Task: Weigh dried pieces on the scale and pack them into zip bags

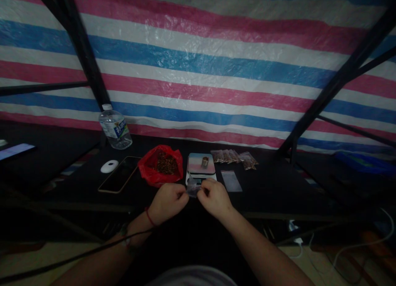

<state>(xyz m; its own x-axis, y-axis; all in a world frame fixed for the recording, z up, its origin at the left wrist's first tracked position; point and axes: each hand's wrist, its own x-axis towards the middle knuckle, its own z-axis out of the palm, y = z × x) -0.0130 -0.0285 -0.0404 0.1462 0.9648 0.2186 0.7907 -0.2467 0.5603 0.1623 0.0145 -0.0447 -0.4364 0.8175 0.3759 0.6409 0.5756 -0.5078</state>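
Note:
A small clear plastic bag [193, 190] is stretched between my two hands in front of the scale. My left hand [169, 201] pinches its left side, and my right hand [215, 198] pinches the right side. Just beyond is a digital kitchen scale [193, 169], its display partly covered by the bag and my fingers. On the scale's plate stands a small metal cup [204, 162] with brown bits in it. To the left lies an open red plastic bag [148, 170] holding loose brown dried pieces [167, 163]. A flat clear bag [231, 181] rests right of the scale.
Several filled small bags [227, 156] lie behind on the right. A phone [120, 174], a white round object [109, 166] and a plastic bottle [116, 129] stand or lie left on the black table [272, 191]. Dark metal posts [83, 51] flank a striped plastic sheet [210, 63].

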